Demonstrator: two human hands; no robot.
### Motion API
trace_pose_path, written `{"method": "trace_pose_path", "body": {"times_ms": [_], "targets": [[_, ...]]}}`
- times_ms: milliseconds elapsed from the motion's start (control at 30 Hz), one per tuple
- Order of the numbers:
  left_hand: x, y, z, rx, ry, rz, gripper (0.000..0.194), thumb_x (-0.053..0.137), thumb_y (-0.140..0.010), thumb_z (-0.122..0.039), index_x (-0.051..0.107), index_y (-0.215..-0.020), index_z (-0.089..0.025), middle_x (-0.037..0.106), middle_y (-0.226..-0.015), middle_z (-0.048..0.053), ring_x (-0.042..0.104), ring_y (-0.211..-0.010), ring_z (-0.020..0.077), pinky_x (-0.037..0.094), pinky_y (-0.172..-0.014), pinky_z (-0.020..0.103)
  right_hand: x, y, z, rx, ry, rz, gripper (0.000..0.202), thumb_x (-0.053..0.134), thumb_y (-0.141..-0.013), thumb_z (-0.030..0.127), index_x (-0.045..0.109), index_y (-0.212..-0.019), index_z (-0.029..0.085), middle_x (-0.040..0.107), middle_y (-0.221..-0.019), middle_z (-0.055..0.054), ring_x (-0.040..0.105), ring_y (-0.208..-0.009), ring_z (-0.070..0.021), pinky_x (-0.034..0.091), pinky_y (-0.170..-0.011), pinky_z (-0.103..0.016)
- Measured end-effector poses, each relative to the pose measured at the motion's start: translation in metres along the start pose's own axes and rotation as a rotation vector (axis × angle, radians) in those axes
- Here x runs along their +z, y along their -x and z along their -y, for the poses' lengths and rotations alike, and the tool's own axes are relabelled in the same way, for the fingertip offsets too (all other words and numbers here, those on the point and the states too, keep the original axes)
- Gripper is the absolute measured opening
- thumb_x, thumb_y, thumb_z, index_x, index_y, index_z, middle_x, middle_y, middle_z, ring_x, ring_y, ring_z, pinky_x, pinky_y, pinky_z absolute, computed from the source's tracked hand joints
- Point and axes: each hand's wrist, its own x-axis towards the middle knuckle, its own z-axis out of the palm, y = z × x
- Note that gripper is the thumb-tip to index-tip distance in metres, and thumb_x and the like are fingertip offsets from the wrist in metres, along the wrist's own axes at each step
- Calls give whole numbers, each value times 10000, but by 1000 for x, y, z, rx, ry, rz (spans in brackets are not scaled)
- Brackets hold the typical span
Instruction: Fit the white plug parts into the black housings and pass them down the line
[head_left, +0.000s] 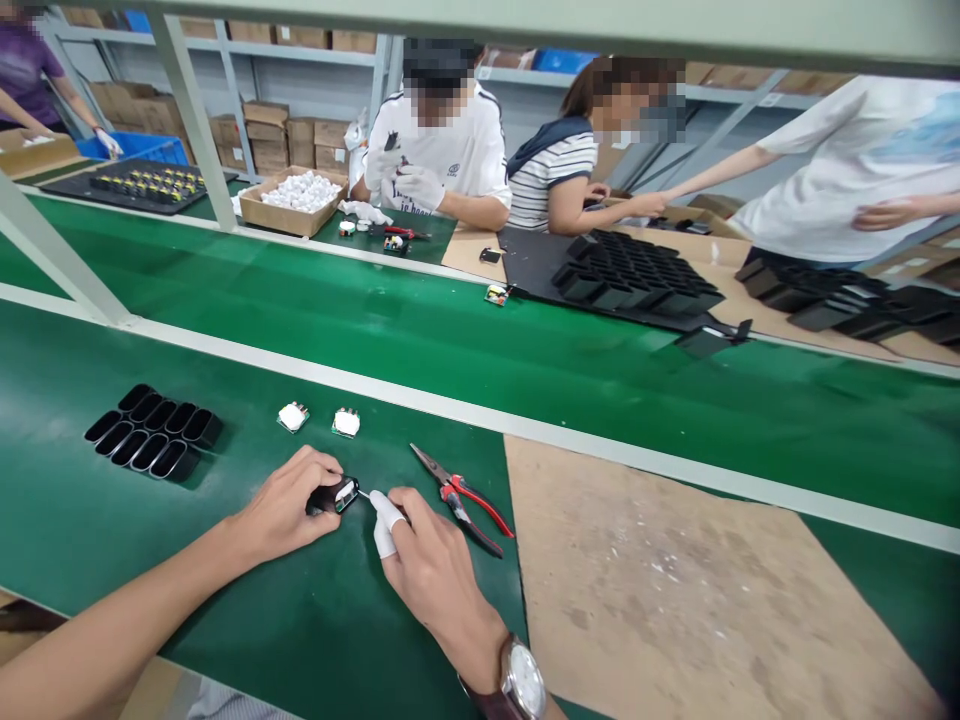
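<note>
My left hand (292,500) is closed around a small black plastic housing (327,497) whose open end faces right. Inside that end a circuit board with a white pad (346,495) shows. My right hand (420,545), with white finger cots on two fingers, pinches a thin pointed tool (364,493); its tip is at the housing's open end, and its handle is hidden in the hand. Just beyond my hands lie two small circuit boards with white tops, one on the left (292,416) and one on the right (346,422). Red-and-black long-nose pliers (457,490) rest beside my right hand.
Several empty black housings (154,430) stand grouped at the left. A cardboard sheet (675,580) covers the bench on the right. Past a white rail (375,385) runs a green belt (420,320) carrying a circuit board (496,294). Several co-workers are across it, near stacked black housings (637,275).
</note>
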Motion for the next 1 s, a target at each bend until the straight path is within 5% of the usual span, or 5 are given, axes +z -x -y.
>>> {"method": "trace_pose_path", "body": {"times_ms": [467, 1000], "targets": [[3, 1, 1, 82, 1, -6, 343, 663, -860, -46, 547, -1132, -220, 690, -1147, 95, 630, -944, 224, 551, -785, 352, -2, -4, 3, -5, 83, 58, 251, 484, -837, -22, 585, -785, 202, 625, -992, -91, 557, -720, -179, 433, -569, -310], [2, 0, -2, 84, -10, 6, 371, 673, -855, -49, 544, -1149, -235, 690, -1141, 84, 622, -907, 218, 545, -771, 345, -6, -4, 7, -10, 125, 86, 248, 496, -905, 15, 561, -781, 220, 615, -986, -89, 583, -782, -198, 456, -582, -315]]}}
